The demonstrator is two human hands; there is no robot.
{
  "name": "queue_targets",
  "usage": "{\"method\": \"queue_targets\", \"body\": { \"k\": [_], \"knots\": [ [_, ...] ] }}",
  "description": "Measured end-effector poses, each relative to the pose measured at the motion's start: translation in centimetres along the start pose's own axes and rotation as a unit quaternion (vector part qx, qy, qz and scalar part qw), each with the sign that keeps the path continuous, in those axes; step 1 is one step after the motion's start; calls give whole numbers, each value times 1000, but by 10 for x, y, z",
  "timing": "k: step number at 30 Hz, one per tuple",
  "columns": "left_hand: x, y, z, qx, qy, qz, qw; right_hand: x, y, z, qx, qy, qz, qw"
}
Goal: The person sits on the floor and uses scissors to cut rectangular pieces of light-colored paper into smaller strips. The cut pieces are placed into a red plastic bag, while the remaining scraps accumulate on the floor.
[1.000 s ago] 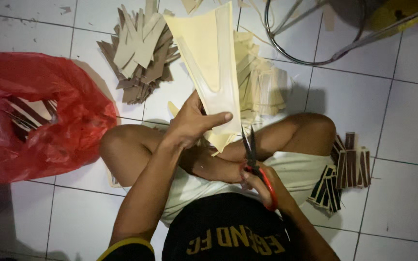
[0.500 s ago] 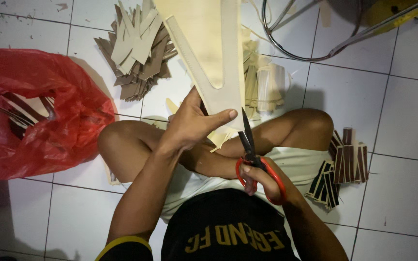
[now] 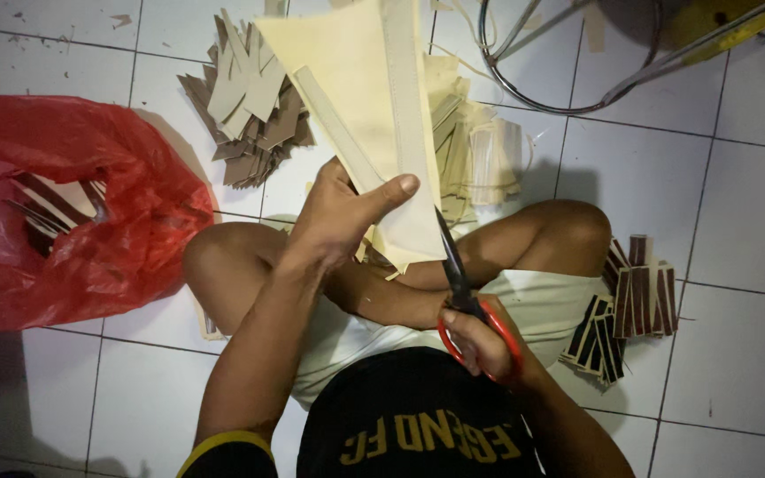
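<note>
Nearer now, scissors (image 3: 455,265) in right hand (image 3: 482,341) bite cream sheet (image 3: 374,115) gripped by left hand (image 3: 338,217) above white-tiled floor (image 3: 737,221).

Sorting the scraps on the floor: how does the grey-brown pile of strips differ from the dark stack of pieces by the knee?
The grey-brown pile lies loose and fanned out in front of the person; the dark stack sits in tidy bundles at their right side. The grey-brown pile is plain and pale; the dark stack is dark brown with light edges. Both rest on the white tiled floor, untouched by either hand.

I see a home floor used as a small craft workshop: white tiled floor (image 3: 737,204), a pile of cut brown pieces (image 3: 250,106) beside the red plastic bag (image 3: 73,212).
</note>
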State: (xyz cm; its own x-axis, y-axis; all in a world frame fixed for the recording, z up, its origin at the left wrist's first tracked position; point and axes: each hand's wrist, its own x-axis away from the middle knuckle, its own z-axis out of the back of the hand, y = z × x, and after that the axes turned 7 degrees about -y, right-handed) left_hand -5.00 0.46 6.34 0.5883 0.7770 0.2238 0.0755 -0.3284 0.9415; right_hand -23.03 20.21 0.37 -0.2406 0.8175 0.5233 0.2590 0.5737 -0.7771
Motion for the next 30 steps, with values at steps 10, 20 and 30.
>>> {"method": "queue_targets", "body": {
  "k": [10, 20, 30],
  "knots": [
    [6, 1, -13, -68, -30, 18, 997, -15, -17, 10, -3, -66, 58, 996],
    [2, 7, -13, -37, 25, 35, 998, -17, 5, 12, -5, -24, 24, 999],
    [7, 1, -14, -33, 3, 32, 999, -18, -8, 10, 42, -7, -2, 999]
  ]
}}
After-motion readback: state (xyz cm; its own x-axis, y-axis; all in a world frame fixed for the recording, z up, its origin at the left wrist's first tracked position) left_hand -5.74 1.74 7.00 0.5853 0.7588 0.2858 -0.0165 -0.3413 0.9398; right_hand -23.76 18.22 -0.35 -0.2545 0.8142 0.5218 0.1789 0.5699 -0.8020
